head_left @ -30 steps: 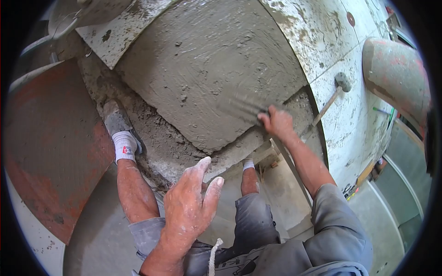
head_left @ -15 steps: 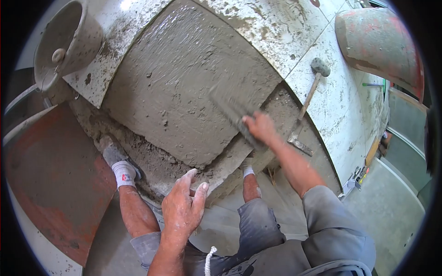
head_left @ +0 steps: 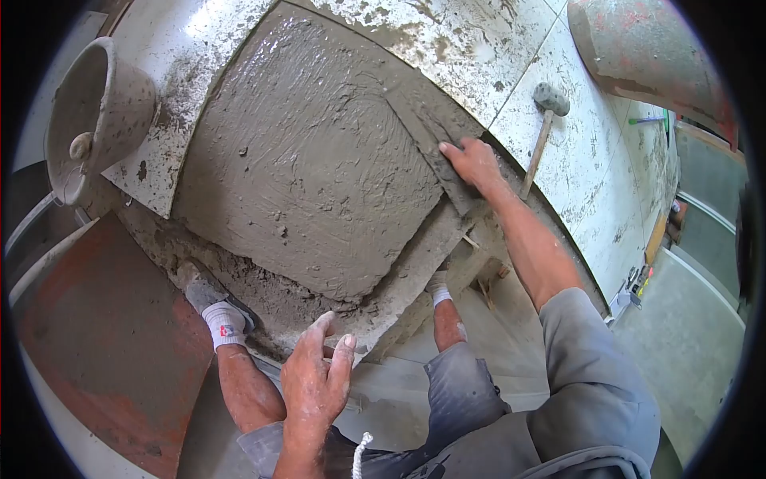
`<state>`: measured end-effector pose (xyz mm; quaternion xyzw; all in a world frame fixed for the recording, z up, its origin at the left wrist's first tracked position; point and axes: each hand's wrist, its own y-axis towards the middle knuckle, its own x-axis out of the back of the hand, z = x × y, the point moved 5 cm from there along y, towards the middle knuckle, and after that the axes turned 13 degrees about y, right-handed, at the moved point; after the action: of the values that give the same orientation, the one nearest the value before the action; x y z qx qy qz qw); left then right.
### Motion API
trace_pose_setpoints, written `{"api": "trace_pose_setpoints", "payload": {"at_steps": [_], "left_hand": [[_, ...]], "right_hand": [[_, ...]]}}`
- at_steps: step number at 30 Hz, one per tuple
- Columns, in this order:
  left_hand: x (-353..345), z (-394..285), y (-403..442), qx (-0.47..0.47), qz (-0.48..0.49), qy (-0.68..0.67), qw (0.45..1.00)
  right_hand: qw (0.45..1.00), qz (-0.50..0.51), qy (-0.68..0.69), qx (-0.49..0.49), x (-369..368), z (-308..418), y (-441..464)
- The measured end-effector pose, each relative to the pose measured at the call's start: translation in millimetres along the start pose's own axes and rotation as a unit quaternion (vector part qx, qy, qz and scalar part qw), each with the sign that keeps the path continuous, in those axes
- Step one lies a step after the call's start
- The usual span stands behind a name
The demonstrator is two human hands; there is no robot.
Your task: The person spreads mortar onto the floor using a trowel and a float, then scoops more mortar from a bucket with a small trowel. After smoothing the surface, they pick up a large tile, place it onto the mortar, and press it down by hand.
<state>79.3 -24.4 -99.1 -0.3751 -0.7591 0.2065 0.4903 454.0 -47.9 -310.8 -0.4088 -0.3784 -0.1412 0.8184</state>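
A thick bed of wet grey mortar [head_left: 295, 160] covers the slab in front of me, marked with curved strokes. My right hand [head_left: 477, 166] grips a long, flat plastering trowel [head_left: 419, 132] coated in mortar. The trowel lies along the right side of the bed, its blade against the surface; its handle is mostly hidden under my fingers. Nothing is in my left hand [head_left: 317, 371], raised in front of my body with thumb and fingers apart, nearest the front corner of the mortar.
A mortar-stained bucket [head_left: 132, 100] stands at the far left. To the right, a mallet [head_left: 550, 100] lies on light tiles [head_left: 586, 168]. A large round container [head_left: 646, 56] is at upper right. A reddish board [head_left: 112, 343] lies left of my legs.
My right hand and the trowel have swept right and away from me, to the bed's right edge. My left hand stays nearly in place. The view has shifted slightly.
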Motion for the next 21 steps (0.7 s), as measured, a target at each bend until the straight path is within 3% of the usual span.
{"api": "trace_pose_setpoints", "payload": {"at_steps": [2,8,10,12,14,15,17,19,20,21], "left_hand": [[-5.8,-3.9,-0.5,0.008,0.021,-0.023,1.000],[-14.7,-9.0,11.6,-0.004,0.016,-0.012,1.000],[-9.4,-11.5,15.6,-0.018,0.004,0.009,1.000],[-2.9,-13.2,14.9,0.032,0.029,-0.019,0.999],[-2.9,-10.5,15.3,0.016,0.033,-0.011,0.999],[-1.1,-10.4,15.9,0.000,0.030,-0.006,1.000],[6.5,-8.8,17.1,0.008,0.029,-0.017,0.999],[21.2,-12.3,17.5,0.013,0.032,-0.022,0.999],[31.4,-16.1,17.1,0.051,0.040,-0.064,0.996],[37.8,-14.7,18.3,0.088,0.049,-0.107,0.989]], "right_hand": [[0.999,0.024,0.039,-0.010,-11.1,19.0,-5.3],[0.980,0.187,-0.038,0.061,-82.4,46.9,-91.5],[0.982,0.181,-0.009,0.057,-82.8,31.8,-107.8],[0.982,0.181,0.018,0.050,-83.7,9.4,-123.6],[0.996,0.063,0.067,0.012,-74.4,-15.1,-136.0],[0.996,0.064,0.065,0.012,-70.3,-12.3,-138.6],[0.921,0.021,0.317,-0.227,-66.7,-22.9,-140.8],[0.885,-0.018,0.383,-0.262,-79.5,-16.2,-124.4],[0.844,-0.058,0.443,-0.296,-86.7,-14.1,-114.0],[0.843,-0.060,0.445,-0.296,-88.1,2.1,-103.1]]}}
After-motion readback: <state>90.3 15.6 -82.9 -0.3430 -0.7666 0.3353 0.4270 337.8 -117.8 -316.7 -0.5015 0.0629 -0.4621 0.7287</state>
